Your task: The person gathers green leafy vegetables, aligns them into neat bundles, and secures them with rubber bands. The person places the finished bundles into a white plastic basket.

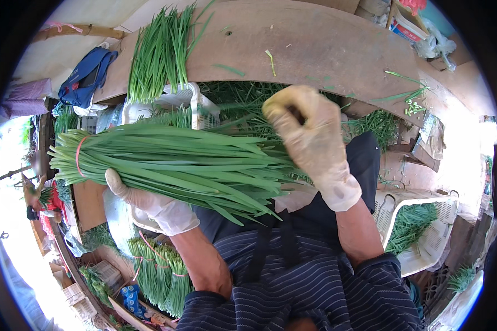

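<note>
A large bundle of garlic chives [188,160] lies sideways in front of me, its pale stem ends to the left and flat green leaf tips to the right. A red band [80,156] circles it near the stems. My left hand [143,201], in a translucent glove, grips the bundle from below, its thumb on the near side. Beyond the leaf tips, my right hand [309,129] is raised, gloved and slightly blurred. Its fingers are curled in a loose ring; whether anything is pinched in them is hidden.
A curved wooden board [326,44] spans the far side, with loose chives [163,52] on its left. Under it stands a white crate [196,107]. Another white basket [447,204] with greens is at right. Banded chive bundles [160,276] stand at lower left. A blue bag [87,77] lies far left.
</note>
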Motion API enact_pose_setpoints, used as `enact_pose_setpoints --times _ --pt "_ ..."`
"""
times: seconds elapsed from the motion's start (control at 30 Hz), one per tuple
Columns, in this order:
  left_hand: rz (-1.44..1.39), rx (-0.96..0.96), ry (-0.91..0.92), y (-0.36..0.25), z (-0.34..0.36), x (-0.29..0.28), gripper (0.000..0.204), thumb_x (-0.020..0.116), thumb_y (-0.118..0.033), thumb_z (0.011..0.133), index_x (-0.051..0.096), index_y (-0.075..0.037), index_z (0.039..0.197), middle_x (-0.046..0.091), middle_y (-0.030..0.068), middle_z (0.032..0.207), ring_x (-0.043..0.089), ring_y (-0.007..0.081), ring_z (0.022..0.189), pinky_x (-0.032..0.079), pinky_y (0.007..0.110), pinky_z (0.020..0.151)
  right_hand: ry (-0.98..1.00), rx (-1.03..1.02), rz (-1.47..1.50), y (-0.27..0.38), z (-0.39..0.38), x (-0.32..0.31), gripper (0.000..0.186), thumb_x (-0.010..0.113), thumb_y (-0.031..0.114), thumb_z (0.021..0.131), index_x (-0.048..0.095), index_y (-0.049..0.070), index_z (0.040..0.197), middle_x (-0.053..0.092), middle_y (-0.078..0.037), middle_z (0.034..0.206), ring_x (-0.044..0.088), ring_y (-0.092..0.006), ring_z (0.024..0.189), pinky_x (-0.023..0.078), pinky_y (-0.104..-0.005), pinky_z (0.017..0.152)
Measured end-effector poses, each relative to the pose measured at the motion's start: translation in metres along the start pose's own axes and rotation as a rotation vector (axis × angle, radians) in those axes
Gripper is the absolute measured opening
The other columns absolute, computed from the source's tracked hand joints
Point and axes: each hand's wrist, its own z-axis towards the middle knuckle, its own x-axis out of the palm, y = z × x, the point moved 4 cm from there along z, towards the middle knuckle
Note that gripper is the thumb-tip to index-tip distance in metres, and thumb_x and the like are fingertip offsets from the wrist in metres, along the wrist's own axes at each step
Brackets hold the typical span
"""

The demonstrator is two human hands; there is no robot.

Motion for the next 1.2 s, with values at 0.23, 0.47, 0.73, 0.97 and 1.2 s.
enact_pose_setpoints --times 0.23,0.47,0.73,0.97,1.2 --pt "-0.023 -0.011 -0.022 0.007 0.0 0.004 0.075 0.072 -0.029 0.091 0.041 -0.014 0.158 0.055 0.014 0.148 0.055 0.0367 0.134 0.041 0.066 0.114 -0.312 0.134 0.491 0.008 -0.009 -0.039 0.018 0.071 0.02 0.1 0.075 0.003 0.094 0.065 0.0 0.074 0.05 -0.0046 0.058 0.04 -0.02 0.054" --pt "0.119 0.026 -0.113 0.014 0.004 0.0 0.07 0.073 -0.029 0.089 0.047 -0.011 0.152 0.058 0.014 0.144 0.056 0.0376 0.132 0.042 0.064 0.114 0.419 -0.119 -0.113 0.052 -0.044 0.017 0.014 0.078 0.015 0.089 0.075 0.006 0.1 0.073 -0.011 0.086 0.07 -0.0283 0.071 0.055 -0.0372 0.065" --pt "0.251 0.04 -0.173 0.021 0.01 -0.001 0.067 0.071 -0.033 0.091 0.049 -0.009 0.149 0.059 0.0178 0.141 0.059 0.0367 0.128 0.046 0.061 0.112 0.427 -0.052 -0.227 0.033 -0.041 0.034 0.016 0.078 0.02 0.087 0.074 0.008 0.098 0.071 -0.008 0.085 0.07 -0.0298 0.076 0.054 -0.0396 0.069" --pt "0.513 0.249 -0.597 0.005 -0.016 -0.021 0.053 0.069 -0.026 0.089 0.057 -0.002 0.136 0.065 0.0146 0.129 0.067 0.0299 0.113 0.056 0.047 0.1 0.405 -0.139 -0.26 0.042 -0.039 0.063 0.006 0.074 0.013 0.082 0.068 0.012 0.085 0.066 -0.006 0.078 0.066 -0.0273 0.068 0.051 -0.0416 0.064" --pt "0.43 0.304 -0.697 -0.026 0.003 -0.003 0.054 0.075 -0.025 0.088 0.058 -0.001 0.133 0.067 0.0167 0.125 0.067 0.0347 0.108 0.057 0.048 0.102 -0.049 0.094 0.531 0.008 -0.028 0.031 0.024 0.076 0.024 0.091 0.063 0.005 0.087 0.056 -0.001 0.08 0.047 -0.0088 0.063 0.033 -0.0236 0.053"
